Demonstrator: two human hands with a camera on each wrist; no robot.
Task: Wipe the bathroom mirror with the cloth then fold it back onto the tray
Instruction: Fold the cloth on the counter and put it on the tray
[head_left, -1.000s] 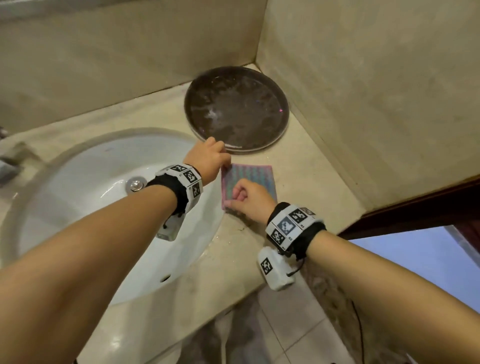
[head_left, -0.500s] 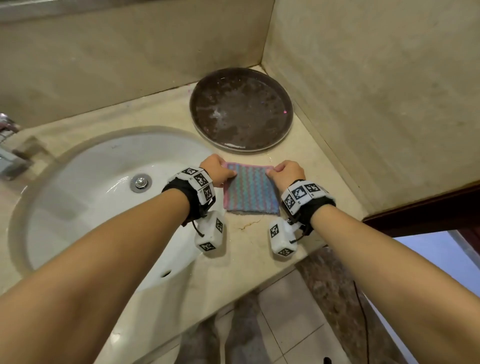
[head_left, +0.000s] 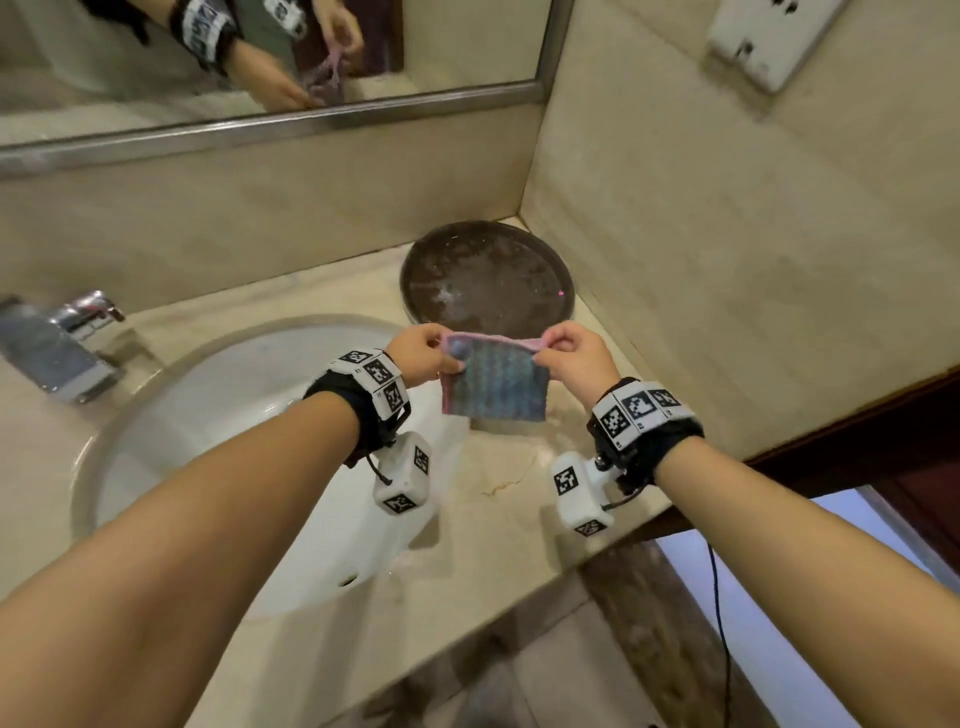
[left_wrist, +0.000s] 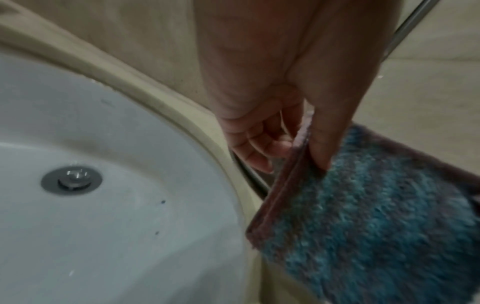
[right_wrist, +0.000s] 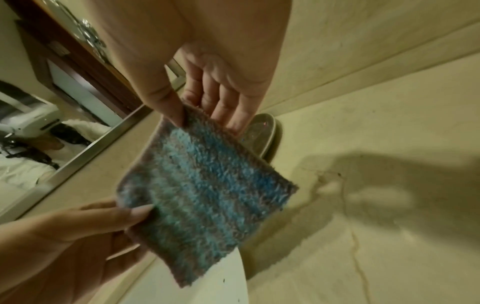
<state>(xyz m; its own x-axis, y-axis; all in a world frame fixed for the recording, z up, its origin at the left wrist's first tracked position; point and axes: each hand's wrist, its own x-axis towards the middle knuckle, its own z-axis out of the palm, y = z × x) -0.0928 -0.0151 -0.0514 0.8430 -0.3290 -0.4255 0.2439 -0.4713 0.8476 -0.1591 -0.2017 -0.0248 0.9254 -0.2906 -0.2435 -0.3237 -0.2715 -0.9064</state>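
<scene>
A folded blue and pink cloth (head_left: 492, 382) hangs in the air above the counter, just in front of the round dark tray (head_left: 485, 278). My left hand (head_left: 423, 353) pinches its top left corner and my right hand (head_left: 569, 349) pinches the top right corner. In the left wrist view the thumb (left_wrist: 326, 131) presses the cloth (left_wrist: 376, 216) against the fingers. In the right wrist view thumb and fingers of the right hand (right_wrist: 202, 115) pinch the cloth (right_wrist: 205, 189), with the left hand (right_wrist: 85, 224) at the opposite corner. The mirror (head_left: 249, 62) runs along the wall above.
A white sink (head_left: 249, 457) with a metal drain (left_wrist: 71, 179) lies to the left, with a chrome tap (head_left: 57, 343) behind it. Tiled walls close the corner behind and right of the tray. The beige counter (head_left: 498, 499) ends at its front edge, with floor tiles below.
The cloth lay flat on the counter with both hands at its far corners; now both hands have lifted it and it hangs by its top edge. The view has tilted up to show the mirror.
</scene>
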